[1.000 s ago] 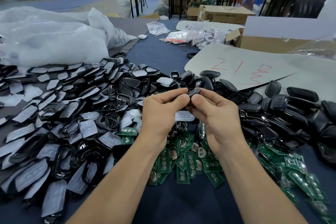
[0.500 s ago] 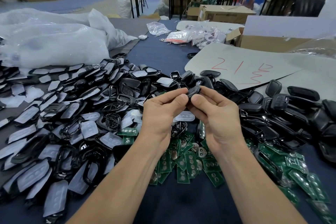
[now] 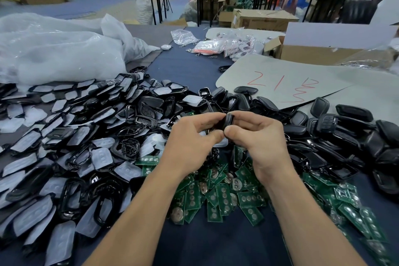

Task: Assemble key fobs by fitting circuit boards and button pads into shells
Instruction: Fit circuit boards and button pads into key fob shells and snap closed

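The counter point(image 3: 216, 248) was heaped with stock. On its left spread a broad pile of open shell frames point(image 3: 121, 149) and pale button pads point(image 3: 101, 157), none yet fitted. On the right lay a heap of closed black fobs point(image 3: 334, 131), probably finished ones, though that could not be confirmed. Between them a smaller drift of green circuit boards point(image 3: 220, 196) lay loose. Above the boards the left hand point(image 3: 190, 144) and right hand point(image 3: 259, 142) met, fingers point(image 3: 254, 117) and thumbs curled, pinching one black key fob point(image 3: 228, 120) edge-on, seemingly pressing its halves together. One unit looked close to shut; most of the job lay ahead.
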